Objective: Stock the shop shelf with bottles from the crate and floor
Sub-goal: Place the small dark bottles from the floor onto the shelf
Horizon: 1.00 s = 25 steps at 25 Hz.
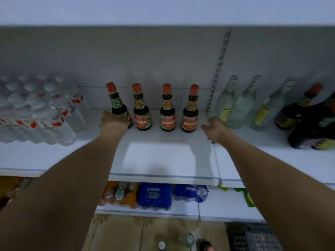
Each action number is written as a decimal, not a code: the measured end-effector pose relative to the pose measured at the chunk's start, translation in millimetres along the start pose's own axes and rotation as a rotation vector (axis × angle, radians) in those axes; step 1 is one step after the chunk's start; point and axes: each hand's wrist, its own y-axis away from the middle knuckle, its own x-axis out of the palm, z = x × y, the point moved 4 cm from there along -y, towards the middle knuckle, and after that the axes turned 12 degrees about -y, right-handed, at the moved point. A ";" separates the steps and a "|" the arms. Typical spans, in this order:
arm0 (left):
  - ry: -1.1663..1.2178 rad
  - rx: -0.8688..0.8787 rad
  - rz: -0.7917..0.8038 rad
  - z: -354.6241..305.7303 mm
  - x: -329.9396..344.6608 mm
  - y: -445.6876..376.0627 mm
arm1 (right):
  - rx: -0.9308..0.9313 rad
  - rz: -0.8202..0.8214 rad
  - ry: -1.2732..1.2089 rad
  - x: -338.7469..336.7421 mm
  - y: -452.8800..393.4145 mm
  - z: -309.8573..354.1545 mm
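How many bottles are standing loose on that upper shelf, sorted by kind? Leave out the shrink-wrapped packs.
Dark sauce bottles with red caps, in the row: 4
Pale green glass bottles: 3
Dark bottle with a yellow label, far right: 1
Total: 8, though the right edge is blurred and may hide more.

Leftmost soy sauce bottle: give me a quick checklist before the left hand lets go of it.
1. Left hand holds leftmost soy sauce bottle: ok.
2. Bottle upright: not ok, it tilts left.
3. Base flat on shelf: cannot tell, the hand hides it.
4. Gap to next bottle: ok.
5. Right hand free, holding nothing: ok.
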 end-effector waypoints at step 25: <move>-0.423 0.741 0.411 -265.5 -0.7 517.6 | 0.102 0.048 0.158 -365.3 295.4 -120.8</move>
